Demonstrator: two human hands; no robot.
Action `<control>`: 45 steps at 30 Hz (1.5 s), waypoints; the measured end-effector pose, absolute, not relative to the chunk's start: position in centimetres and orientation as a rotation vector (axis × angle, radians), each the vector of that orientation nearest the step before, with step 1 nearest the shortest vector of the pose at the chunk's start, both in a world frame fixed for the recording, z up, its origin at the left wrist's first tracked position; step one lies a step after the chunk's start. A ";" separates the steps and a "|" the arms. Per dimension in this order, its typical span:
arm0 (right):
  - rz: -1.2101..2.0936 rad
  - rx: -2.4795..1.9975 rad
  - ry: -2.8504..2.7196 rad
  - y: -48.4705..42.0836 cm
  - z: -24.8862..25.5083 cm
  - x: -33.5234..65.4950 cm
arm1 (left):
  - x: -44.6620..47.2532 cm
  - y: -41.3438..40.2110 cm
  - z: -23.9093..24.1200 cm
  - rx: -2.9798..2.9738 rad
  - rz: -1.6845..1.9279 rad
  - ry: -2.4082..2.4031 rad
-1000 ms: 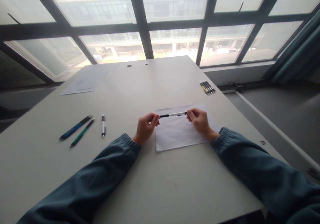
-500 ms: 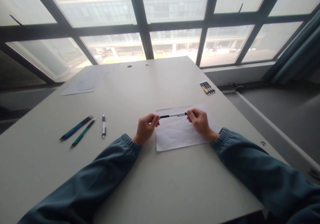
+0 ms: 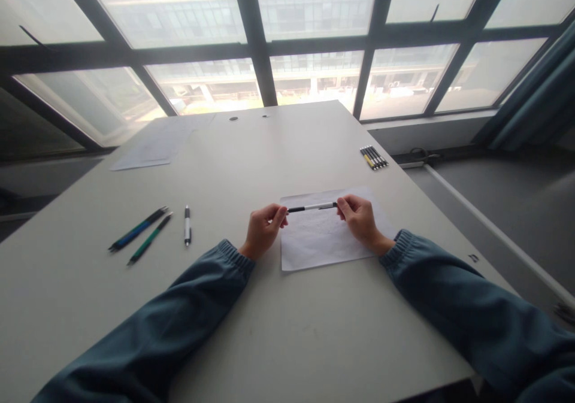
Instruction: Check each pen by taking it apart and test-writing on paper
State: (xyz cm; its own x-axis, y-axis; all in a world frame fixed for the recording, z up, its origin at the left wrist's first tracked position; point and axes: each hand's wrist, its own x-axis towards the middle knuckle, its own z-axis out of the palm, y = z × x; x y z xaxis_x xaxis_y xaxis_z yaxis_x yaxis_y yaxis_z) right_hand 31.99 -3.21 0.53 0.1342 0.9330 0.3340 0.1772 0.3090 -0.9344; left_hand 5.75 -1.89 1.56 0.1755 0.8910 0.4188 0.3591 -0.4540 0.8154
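At the far left of the table (image 3: pixel 278 331), toward the window, a loose sheet (image 3: pixel 148 150) is laid flat, well apart from both hands. Nearer to the person, three pens are set out. A blue pen (image 3: pixel 137 229) and a green pen (image 3: pixel 150 239) lie just beside each other and nearly parallel, and a white pen (image 3: pixel 187 226) is placed a little to their right. None of them is touched, so they are judged to be put aside there, clear of the sleeves.

In the middle, the left hand (image 3: pixel 263 230) is closed, with its fingertips pinched on the dark left end of a slim pen (image 3: pixel 311 207). The other end is pinched by the right hand (image 3: pixel 359 218). The hands are therefore apart, each one clamped on one end, and the slim pen is stretched between them almost level. Such a grip at both ends is judged to hold the barrel steady and to leave its middle free.

The slim pen is held over the far part of a white paper (image 3: pixel 323 244), which bears faint marks. Whether the two touch cannot be told. The paper lies below and between the hands, with its left edge just beside the left wrist.

Further right, near the edge of the table, a small row of pens (image 3: pixel 373 157) is lined up tightly, well apart from the right hand.
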 end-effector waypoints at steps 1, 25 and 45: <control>0.769 -1.144 -1.336 -3.2 0.5 32.0 | 5.8 -1.9 1.6 1.905 1.255 1.175; 0.737 -1.144 -1.364 -3.2 0.5 32.0 | 5.9 -2.1 1.9 1.943 1.261 1.178; 0.866 -0.990 -1.414 -3.6 0.7 31.8 | 5.7 -2.3 2.5 2.229 1.349 1.210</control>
State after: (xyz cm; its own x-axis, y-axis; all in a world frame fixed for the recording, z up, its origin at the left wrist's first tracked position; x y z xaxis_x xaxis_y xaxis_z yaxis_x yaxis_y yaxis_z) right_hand 31.78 -3.63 0.74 0.0029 0.9272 0.3745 0.0881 0.3728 -0.9237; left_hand 5.70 -2.35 2.53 0.2185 0.7664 0.6041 0.5171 -0.6159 0.5944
